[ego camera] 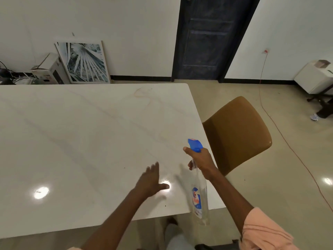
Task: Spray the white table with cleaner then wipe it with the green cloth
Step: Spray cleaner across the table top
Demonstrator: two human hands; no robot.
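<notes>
The right hand [201, 159] holds a clear spray bottle [200, 193] by its neck, its fingers wrapped around the neck just below the blue trigger head [195, 145], with 1 finger extended along the front of the head. The bottle hangs tilted, its base toward the person and past the near edge of the white surface [81, 141], the nozzle aimed out over the marble-patterned top. A blue and red label shows on the bottle's lower body; the contents look clear. The left hand [153, 179] is stretched low over the surface near the front right corner, fingers released and spread, palm down; it is blurred, and whether it touches the top I cannot tell. 2 bright light reflections shine on the surface, 1 right beside the left hand. A faint brownish ring mark [142, 92] lies near the far right corner. A brown chair [237, 134] stands at the right side of the surface, just behind the bottle's head. Against the far wall lean a framed palm-leaf picture [83, 62] and a cardboard box [48, 69], with a dark door [210, 38] to their right. The green cloth is nowhere in view.
</notes>
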